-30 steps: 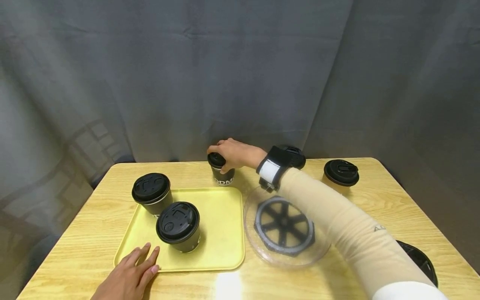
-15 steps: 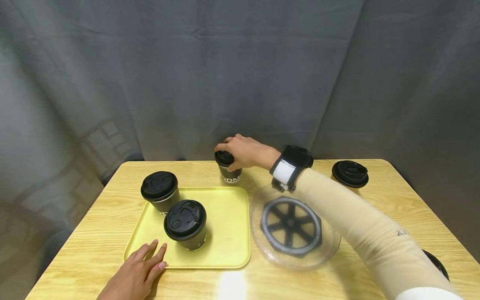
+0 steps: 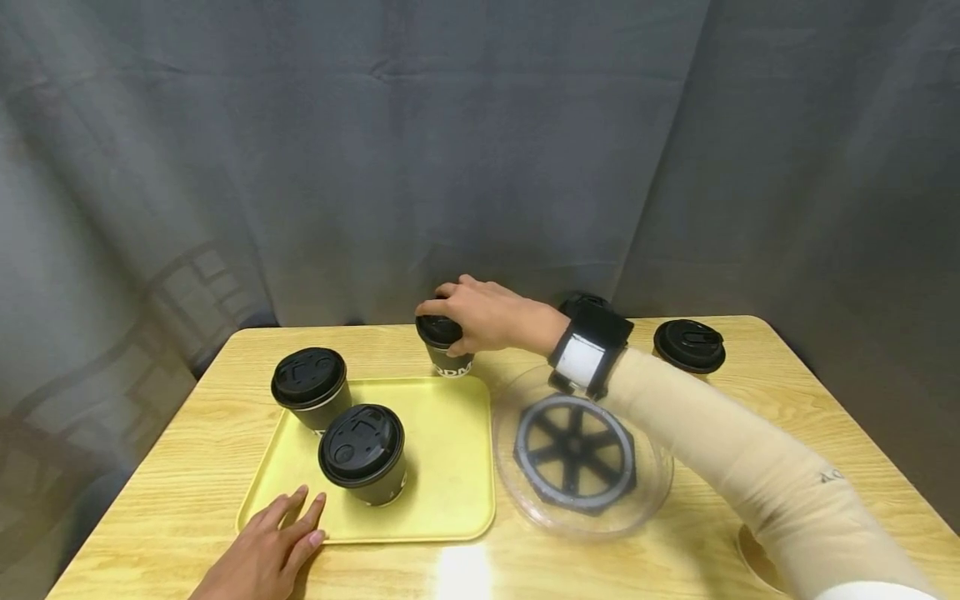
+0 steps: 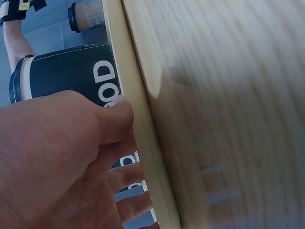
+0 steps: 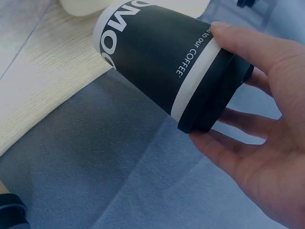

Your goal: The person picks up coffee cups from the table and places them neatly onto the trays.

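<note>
My right hand [image 3: 491, 315] reaches to the back of the table and grips a black lidded coffee cup [image 3: 452, 363] from above, thumb and fingers spread round its lid. In the right wrist view, the thumb presses near the white band of this coffee cup [image 5: 157, 52]. My left hand [image 3: 258, 546] rests spread at the front left of a yellow tray [image 3: 442, 500], fingertips over the rim. Two more lidded cups stand on the tray: a front one [image 3: 363, 454] and a rear one [image 3: 309, 387]. The left wrist view has my thumb [image 4: 116, 119] at the tray's rim, beside a cup [image 4: 66, 71].
Right of the tray lies a round clear disc [image 3: 573, 454] with a dark spoked ring. A black-lidded cup [image 3: 688, 346] stands at the back right; another black lid [image 3: 583, 302] shows behind my wrist. Part of a tan cup [image 3: 759, 554] shows beside my sleeve. A grey curtain [image 3: 480, 167] hangs behind.
My right hand keeps its grip on the coffee cup while the wrist and forearm have swung to the right. The left hand stays at the tray. The head view has shifted slightly.
</note>
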The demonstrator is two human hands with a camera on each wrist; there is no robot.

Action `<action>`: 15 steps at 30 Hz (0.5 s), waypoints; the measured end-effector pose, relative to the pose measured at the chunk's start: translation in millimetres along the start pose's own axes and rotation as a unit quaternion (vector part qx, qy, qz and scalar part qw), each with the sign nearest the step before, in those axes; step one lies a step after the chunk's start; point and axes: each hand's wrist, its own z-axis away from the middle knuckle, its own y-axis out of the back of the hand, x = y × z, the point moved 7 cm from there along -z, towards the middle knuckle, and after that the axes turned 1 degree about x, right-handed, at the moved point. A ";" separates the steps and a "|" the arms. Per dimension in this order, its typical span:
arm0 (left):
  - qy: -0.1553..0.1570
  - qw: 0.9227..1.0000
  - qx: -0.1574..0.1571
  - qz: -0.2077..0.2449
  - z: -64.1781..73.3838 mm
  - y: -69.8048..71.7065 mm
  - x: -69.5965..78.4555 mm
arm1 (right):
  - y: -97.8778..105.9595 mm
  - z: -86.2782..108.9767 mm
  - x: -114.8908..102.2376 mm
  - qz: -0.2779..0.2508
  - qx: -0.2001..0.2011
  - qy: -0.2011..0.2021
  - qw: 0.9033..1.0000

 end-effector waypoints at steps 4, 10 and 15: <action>0.001 1.000 0.008 0.001 0.1 2.3 -1.8 | 4.4 4.4 -4.0 0.003 0.001 0.002 1.000; -0.007 1.000 0.028 -0.005 1.3 4.0 -4.1 | 7.8 7.0 -8.9 0.001 -0.002 0.007 1.000; -0.012 0.999 0.036 -0.006 1.1 4.1 -4.5 | 7.1 11.4 -14.1 0.004 -0.005 0.012 1.000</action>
